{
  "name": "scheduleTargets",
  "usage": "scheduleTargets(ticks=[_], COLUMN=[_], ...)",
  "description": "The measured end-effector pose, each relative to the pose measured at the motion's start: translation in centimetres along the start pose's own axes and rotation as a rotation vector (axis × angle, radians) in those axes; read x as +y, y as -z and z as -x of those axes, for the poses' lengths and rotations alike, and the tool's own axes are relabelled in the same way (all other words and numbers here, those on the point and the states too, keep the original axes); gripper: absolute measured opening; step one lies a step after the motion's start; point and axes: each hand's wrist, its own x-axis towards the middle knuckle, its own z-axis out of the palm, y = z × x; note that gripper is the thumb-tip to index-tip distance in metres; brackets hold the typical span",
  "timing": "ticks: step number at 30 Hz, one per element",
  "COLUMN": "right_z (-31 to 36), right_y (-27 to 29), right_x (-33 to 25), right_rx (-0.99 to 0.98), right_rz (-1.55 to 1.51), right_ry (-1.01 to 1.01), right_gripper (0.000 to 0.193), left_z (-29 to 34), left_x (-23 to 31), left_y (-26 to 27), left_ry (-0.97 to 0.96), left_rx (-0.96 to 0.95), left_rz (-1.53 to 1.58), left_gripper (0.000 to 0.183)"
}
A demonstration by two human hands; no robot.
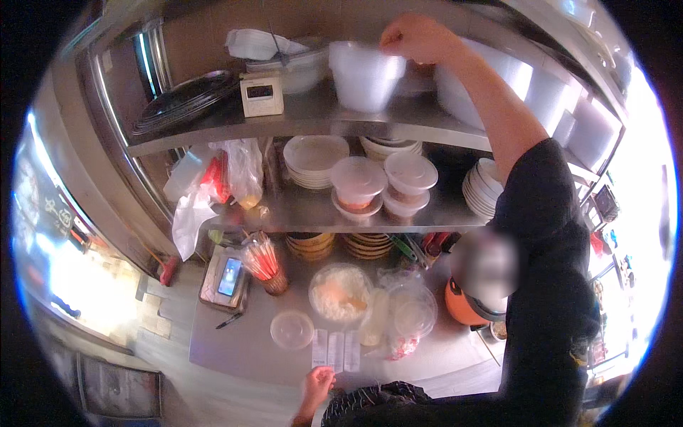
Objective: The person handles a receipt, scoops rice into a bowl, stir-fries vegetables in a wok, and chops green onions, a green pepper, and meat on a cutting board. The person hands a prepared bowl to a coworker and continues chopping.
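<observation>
Looks early: one tub stack point(364, 80) sits on the top shelf point(306, 117), not taken down, right hand point(421, 41) curled at its rim, grip can't tell; left hand point(319, 384) half-curled by three paper slips point(335, 351), hold unclear; one bowl point(311, 292) already holds white food point(345, 276), two lidded-bowl stacks point(357, 181) shelved below.

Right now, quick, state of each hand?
Left hand: curled by paper slips; grip can't be told.
Right hand: curled by white tubs; grip can't be told.
</observation>
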Motion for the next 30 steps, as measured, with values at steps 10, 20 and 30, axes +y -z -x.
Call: scheduleTargets(ticks=[10,20,30], right_z=[0.0,-0.7,16.7], right_y=[0.9,-0.3,-1.3], right_x=[-1.7,-0.5,-8.8], right_rx=[-0.118,0.353,0.732], right_rz=[-0.188,0.373,0.100], right_ry=[-0.100,0.042,0.230], right_gripper=[0.023,0.020,0.016], left_z=[-4.9,-5.5,-3.5], left_x=[3.7,3.6,16.7], left_y=[0.0,-2.6,-1.8], left_ry=[-0.136,-0.152,-0.153], left_rx=[-0.072,-0.132,-0.042], left_rz=[0.047,0.023,0.276], left_gripper=[0.013,0.018,0.046])
